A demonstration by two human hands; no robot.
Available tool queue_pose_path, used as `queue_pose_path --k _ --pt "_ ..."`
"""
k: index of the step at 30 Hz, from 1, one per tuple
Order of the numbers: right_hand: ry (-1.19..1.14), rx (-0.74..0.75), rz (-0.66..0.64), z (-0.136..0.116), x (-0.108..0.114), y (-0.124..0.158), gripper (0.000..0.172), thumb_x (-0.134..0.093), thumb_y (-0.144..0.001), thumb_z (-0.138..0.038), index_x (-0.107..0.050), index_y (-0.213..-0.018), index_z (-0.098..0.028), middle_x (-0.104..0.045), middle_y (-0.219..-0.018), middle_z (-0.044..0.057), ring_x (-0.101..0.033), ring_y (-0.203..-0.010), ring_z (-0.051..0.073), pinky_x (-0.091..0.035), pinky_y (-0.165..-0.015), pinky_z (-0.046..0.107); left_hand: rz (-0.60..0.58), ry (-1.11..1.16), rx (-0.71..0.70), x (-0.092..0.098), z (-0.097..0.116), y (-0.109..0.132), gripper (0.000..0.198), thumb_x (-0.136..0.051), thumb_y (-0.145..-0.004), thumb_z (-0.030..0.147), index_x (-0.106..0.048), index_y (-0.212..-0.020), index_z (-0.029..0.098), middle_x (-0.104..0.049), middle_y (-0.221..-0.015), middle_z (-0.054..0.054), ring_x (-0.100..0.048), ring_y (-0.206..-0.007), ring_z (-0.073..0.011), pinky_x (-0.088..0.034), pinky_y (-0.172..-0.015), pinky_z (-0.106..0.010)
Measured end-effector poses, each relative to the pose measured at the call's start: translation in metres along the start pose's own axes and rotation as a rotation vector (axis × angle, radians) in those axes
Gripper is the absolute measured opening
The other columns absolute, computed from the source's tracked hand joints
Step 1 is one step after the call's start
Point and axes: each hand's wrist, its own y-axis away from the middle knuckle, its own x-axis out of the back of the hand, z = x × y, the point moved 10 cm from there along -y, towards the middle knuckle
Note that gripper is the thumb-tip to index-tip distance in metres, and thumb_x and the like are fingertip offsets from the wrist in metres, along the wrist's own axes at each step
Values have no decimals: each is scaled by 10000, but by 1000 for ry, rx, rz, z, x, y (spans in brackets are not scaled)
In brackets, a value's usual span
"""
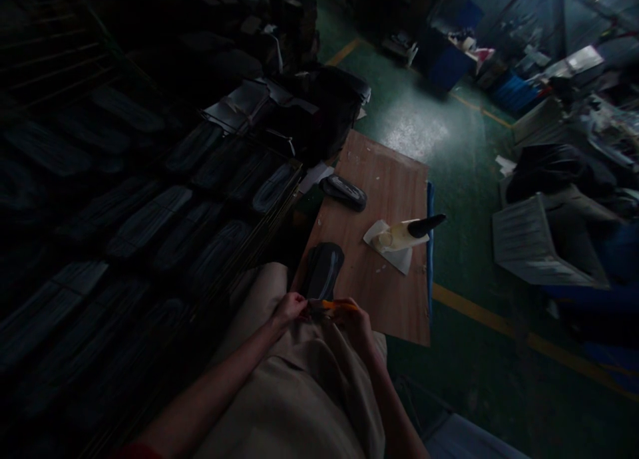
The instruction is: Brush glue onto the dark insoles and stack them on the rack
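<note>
I see the right hand [354, 318], fingers wrapped round an orange tool [327, 305]; the left hand [290, 307], I can't tell.

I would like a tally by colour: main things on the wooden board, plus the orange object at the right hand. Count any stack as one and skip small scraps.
Dark: 2 (near oblong item, far oblong item)
Cream and black: 1 (two-tone item)
Whitish: 1 (sheet)
Orange: 1 (orange object)
Total: 5

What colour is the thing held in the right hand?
Orange; the thing in the right hand shows best in the head view.
</note>
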Motion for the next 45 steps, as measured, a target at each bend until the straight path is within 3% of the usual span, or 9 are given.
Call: queue_pose_path --k 5,11,17,24,29,32,38,45 --pt "-116 -9 114 9 16 -40 275 -532 -847 -397 -638 -976 -178 -684 -836 56 -676 -678 182 -556 -593 279 -5 -56 26 -1 0 -2 131 -555 -847 128 -510 -727 158 -602 -555 22 -609 -457 -124 -490 -524 -232" --pt "-43 118 235 -15 27 -73 269 -471 -839 -267 -609 -1052 -179 -672 -974 61 -661 -785 166 -554 -682 280 -37 -33 18 -4 -3 -5 143 -580 -840 144 -505 -719 156 -608 -563 16 -601 -446 -109 -469 -493 -208" --pt "180 217 197 -29 13 -90 295 -407 -864 -201 -632 -1054 -179 -655 -1017 77 -632 -853 166 -505 -746 265 -23 -31 9 -2 -3 -6 127 -571 -853 152 -495 -752 163 -611 -579 20 -601 -451 -103 -449 -470 -191" --pt "238 188 -72 -20 0 -80 256 -450 -911 -302 -656 -1022 -198 -668 -909 48 -643 -710 150 -493 -658 251 -17 -64 26 -3 0 -7 157 -493 -858 70 -497 -727 156 -583 -544 36 -575 -427 -95 -437 -460 -190" --pt "72 156 62 -24 20 -90 253 -470 -892 -315 -629 -1048 -193 -675 -953 59 -654 -752 170 -525 -680 278 -3 -71 48 -2 -2 -7 157 -539 -841 78 -490 -715 157 -580 -534 39 -577 -418 -101 -442 -465 -196" --pt "137 189 101 -27 18 -95 251 -462 -884 -299 -642 -1026 -196 -671 -991 67 -648 -781 178 -522 -690 288 -8 -51 32 -2 -2 -8 146 -544 -847 94 -491 -728 161 -591 -552 36 -589 -436 -108 -451 -472 -204" --pt "228 141 0 -14 0 -67 263 -449 -875 -261 -654 -1027 -201 -688 -969 58 -657 -779 174 -514 -679 277 -31 -59 28 -4 -5 -12 181 -480 -867 56 -487 -720 162 -579 -528 34 -572 -417 -106 -442 -448 -200" --pt "-42 -17 -90 11 -15 -15 241 -568 -794 -266 -649 -1010 -198 -706 -973 58 -670 -837 194 -546 -709 286 -16 -41 -3 -2 -3 -11 160 -477 -860 54 -496 -741 160 -584 -532 35 -587 -434 -110 -458 -461 -199"
